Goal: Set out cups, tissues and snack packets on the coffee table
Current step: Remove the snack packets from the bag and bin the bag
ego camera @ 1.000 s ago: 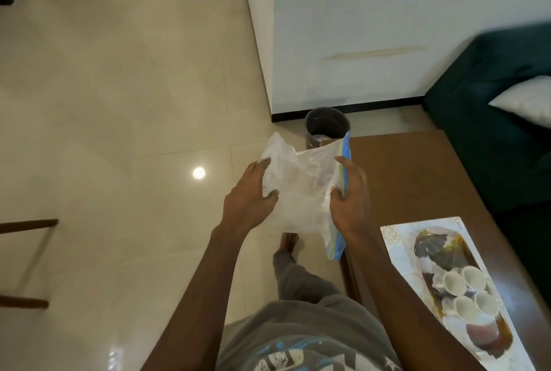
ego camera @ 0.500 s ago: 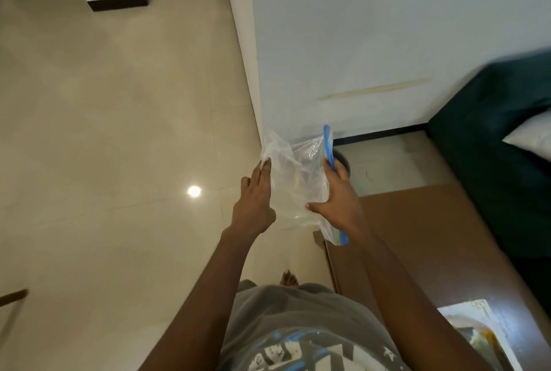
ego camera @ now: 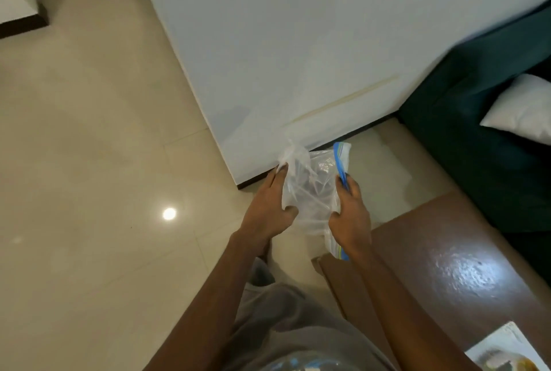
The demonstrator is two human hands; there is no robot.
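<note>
While the left hand (ego camera: 268, 209) pinches the left side of a clear plastic bag (ego camera: 310, 188) between thumb and nearly straight fingers (ego camera: 275, 180), the right hand (ego camera: 350, 215) curls narrowly round its blue zip edge. The bag hangs over the floor, just beyond a corner of the brown table (ego camera: 447, 251). What it contains I cannot tell.

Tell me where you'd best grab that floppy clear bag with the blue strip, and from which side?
Probably along the blue strip, pinched from the right, as the right hand does now. That edge runs straight and looks firmer, while the clear bag is limp and crumpled. The left hand steadies the opposite bunched edge from the left, spreading the film.
</note>
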